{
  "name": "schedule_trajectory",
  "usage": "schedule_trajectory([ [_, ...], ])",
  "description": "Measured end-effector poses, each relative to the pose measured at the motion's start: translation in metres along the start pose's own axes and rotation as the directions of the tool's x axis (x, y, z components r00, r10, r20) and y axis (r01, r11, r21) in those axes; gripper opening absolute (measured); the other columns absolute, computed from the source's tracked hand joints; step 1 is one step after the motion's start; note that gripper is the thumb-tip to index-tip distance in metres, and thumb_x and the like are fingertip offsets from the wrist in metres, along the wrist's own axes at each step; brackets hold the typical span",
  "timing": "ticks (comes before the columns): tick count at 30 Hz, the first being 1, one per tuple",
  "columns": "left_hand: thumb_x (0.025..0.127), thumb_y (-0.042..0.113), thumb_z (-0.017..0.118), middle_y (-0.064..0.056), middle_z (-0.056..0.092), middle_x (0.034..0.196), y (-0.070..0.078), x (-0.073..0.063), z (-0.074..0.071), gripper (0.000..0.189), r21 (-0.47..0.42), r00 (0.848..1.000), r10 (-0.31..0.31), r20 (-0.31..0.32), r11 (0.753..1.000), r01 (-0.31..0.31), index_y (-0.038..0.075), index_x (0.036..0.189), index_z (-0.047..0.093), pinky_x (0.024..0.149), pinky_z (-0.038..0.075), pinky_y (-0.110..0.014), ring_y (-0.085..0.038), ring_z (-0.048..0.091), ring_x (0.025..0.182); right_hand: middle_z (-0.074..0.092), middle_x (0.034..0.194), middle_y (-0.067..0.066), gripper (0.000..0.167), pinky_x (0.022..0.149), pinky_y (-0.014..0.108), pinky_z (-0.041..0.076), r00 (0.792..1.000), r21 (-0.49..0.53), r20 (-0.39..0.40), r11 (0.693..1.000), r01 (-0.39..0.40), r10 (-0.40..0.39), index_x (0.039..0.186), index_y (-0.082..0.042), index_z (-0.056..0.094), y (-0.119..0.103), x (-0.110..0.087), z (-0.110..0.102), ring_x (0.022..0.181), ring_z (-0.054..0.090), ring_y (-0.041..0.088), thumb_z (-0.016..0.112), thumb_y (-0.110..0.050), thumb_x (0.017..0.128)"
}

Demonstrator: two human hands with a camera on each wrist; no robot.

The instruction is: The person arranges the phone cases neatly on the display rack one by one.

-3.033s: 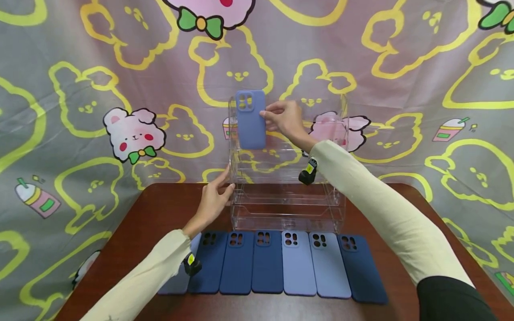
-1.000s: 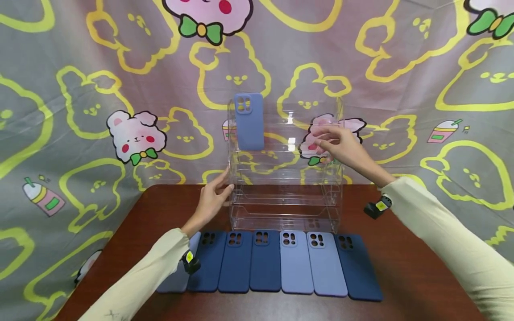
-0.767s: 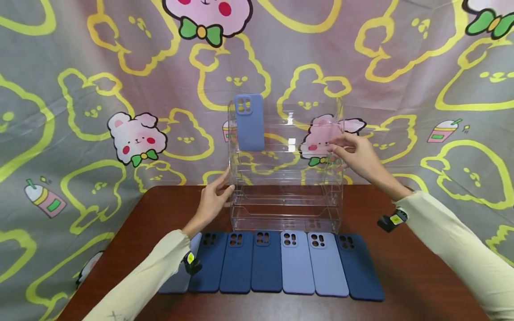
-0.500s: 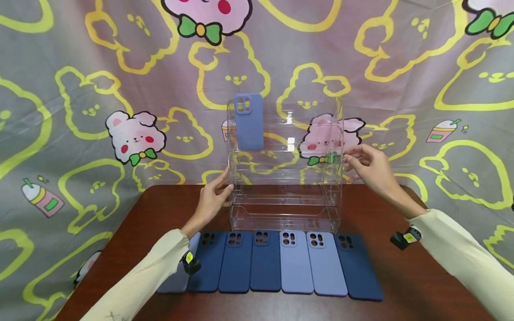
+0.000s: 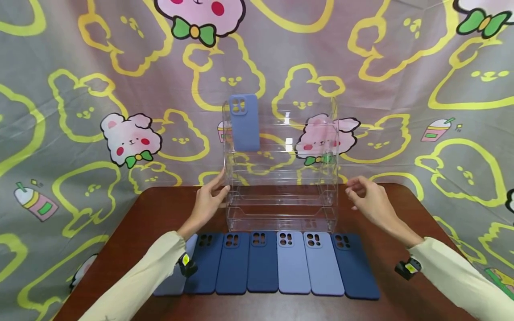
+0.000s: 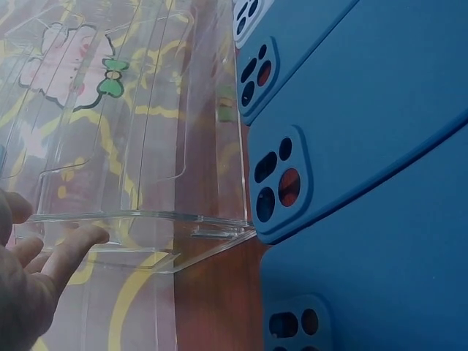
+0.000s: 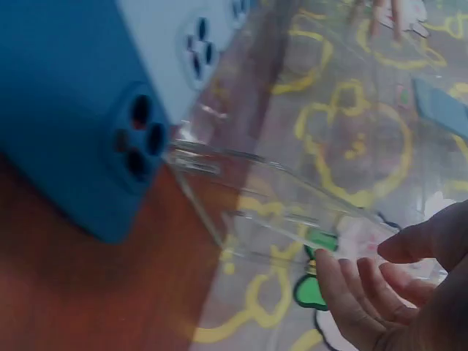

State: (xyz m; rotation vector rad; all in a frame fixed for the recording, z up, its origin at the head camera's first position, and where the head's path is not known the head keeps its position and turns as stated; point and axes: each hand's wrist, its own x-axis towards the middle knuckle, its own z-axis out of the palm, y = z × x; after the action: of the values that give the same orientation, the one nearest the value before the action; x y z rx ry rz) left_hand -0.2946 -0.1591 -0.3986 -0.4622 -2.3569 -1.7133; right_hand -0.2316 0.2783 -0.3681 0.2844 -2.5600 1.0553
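A clear acrylic tiered rack (image 5: 281,224) stands on the table. On its top tier at the left, a light blue phone case (image 5: 246,129) leans upright, camera cutout at the top. My left hand (image 5: 208,199) rests against the rack's left side, fingers extended; the left wrist view shows the fingertips at the side panel's edge. Holding nothing, my right hand (image 5: 371,199) hangs just off the rack's right side, fingers loosely bent. In front of the rack several phone cases lie in a row, among them a navy case (image 5: 263,267) and a light blue case (image 5: 295,269).
The dark red-brown table (image 5: 405,223) carries the rack and the row of cases. Close behind hangs a grey-pink curtain (image 5: 385,98) with cartoon rabbits. My left forearm (image 5: 148,267) passes over the leftmost light case (image 5: 170,283).
My right hand has let go of the light blue case on the top tier, then moved right and down past the rack's right side. My left hand keeps its place at the rack.
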Motion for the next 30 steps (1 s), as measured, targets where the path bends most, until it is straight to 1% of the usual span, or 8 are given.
schedule_trajectory([
  [4, 0.106, 0.011, 0.063, -0.022, 0.052, 0.154, 0.000, 0.001, -0.001, 0.060, 0.000, 1.000, -0.001, 0.000, 1.000, 0.001, 0.024, 0.161, 0.042, 0.072, 0.068, -0.038, -0.050, 0.067, 0.115, 0.071, 0.107, 0.025, 0.023, 0.057, 0.026, 0.061, 0.995, -0.043, 0.084, 0.997, -0.057, 0.061, 0.120, 0.006, 0.062, 0.009, -0.008, 0.006, 0.080, 0.071, 0.028, 0.067, -0.004, 0.100],
  [9, 0.106, 0.010, 0.063, -0.023, 0.052, 0.154, 0.000, 0.001, 0.000, 0.060, 0.002, 1.000, -0.007, 0.002, 1.000, 0.007, 0.023, 0.161, 0.042, 0.072, 0.068, -0.037, -0.050, 0.067, 0.116, 0.072, 0.109, 0.024, 0.028, 0.068, 0.044, 0.062, 0.982, -0.145, 0.165, 0.987, -0.064, 0.088, 0.118, 0.004, 0.064, 0.017, -0.016, 0.013, 0.089, 0.071, 0.034, 0.074, -0.010, 0.096],
  [11, 0.106, 0.010, 0.063, -0.023, 0.053, 0.154, 0.001, 0.001, 0.000, 0.060, 0.001, 1.000, -0.008, -0.001, 1.000, 0.008, 0.023, 0.161, 0.042, 0.072, 0.068, -0.037, -0.050, 0.067, 0.115, 0.072, 0.107, 0.023, 0.031, 0.071, 0.048, 0.061, 0.974, -0.180, 0.208, 0.982, -0.055, 0.093, 0.118, 0.005, 0.065, 0.019, -0.018, 0.017, 0.091, 0.069, 0.034, 0.077, -0.013, 0.095],
  [15, 0.106, 0.010, 0.063, -0.025, 0.053, 0.153, 0.002, 0.001, 0.001, 0.060, 0.005, 1.000, 0.001, -0.003, 1.000, -0.001, 0.022, 0.162, 0.042, 0.071, 0.068, -0.035, -0.050, 0.068, 0.114, 0.070, 0.106, 0.023, 0.034, 0.069, 0.049, 0.059, 0.940, -0.218, 0.311, 0.973, -0.073, 0.140, 0.117, 0.005, 0.067, 0.022, -0.022, 0.022, 0.091, 0.066, 0.033, 0.079, -0.019, 0.095],
  [18, 0.106, 0.010, 0.062, -0.026, 0.053, 0.153, 0.003, 0.002, 0.001, 0.061, 0.007, 1.000, 0.005, 0.003, 1.000, -0.005, 0.020, 0.162, 0.041, 0.071, 0.068, -0.034, -0.050, 0.068, 0.113, 0.068, 0.110, 0.024, 0.039, 0.073, 0.052, 0.060, 0.912, -0.256, 0.365, 0.962, -0.092, 0.185, 0.117, 0.004, 0.067, 0.024, -0.025, 0.024, 0.097, 0.066, 0.037, 0.081, -0.023, 0.094],
  [25, 0.106, 0.009, 0.062, -0.025, 0.053, 0.152, 0.004, 0.003, 0.002, 0.061, 0.005, 1.000, -0.007, 0.000, 1.000, 0.007, 0.020, 0.162, 0.041, 0.071, 0.067, -0.033, -0.048, 0.069, 0.115, 0.059, 0.117, 0.031, 0.071, 0.078, 0.058, 0.061, 0.840, -0.312, 0.475, 0.943, -0.119, 0.263, 0.131, 0.007, 0.059, 0.026, -0.030, 0.029, 0.104, 0.063, 0.044, 0.089, -0.036, 0.084],
  [27, 0.106, 0.009, 0.062, -0.025, 0.053, 0.152, 0.004, 0.003, 0.002, 0.061, 0.007, 1.000, -0.004, 0.000, 1.000, 0.004, 0.020, 0.162, 0.041, 0.072, 0.068, -0.035, -0.048, 0.068, 0.115, 0.058, 0.119, 0.031, 0.077, 0.080, 0.061, 0.060, 0.826, -0.319, 0.494, 0.940, -0.117, 0.271, 0.133, 0.007, 0.057, 0.026, -0.032, 0.030, 0.107, 0.061, 0.045, 0.091, -0.040, 0.081],
  [30, 0.106, 0.009, 0.062, -0.026, 0.052, 0.153, 0.005, 0.003, 0.003, 0.061, 0.012, 1.000, 0.001, 0.002, 1.000, -0.001, 0.019, 0.162, 0.040, 0.073, 0.068, -0.038, -0.049, 0.068, 0.115, 0.054, 0.123, 0.034, 0.084, 0.083, 0.066, 0.058, 0.821, -0.328, 0.503, 0.938, -0.109, 0.271, 0.134, 0.007, 0.057, 0.027, -0.035, 0.032, 0.111, 0.056, 0.049, 0.094, -0.043, 0.077],
])
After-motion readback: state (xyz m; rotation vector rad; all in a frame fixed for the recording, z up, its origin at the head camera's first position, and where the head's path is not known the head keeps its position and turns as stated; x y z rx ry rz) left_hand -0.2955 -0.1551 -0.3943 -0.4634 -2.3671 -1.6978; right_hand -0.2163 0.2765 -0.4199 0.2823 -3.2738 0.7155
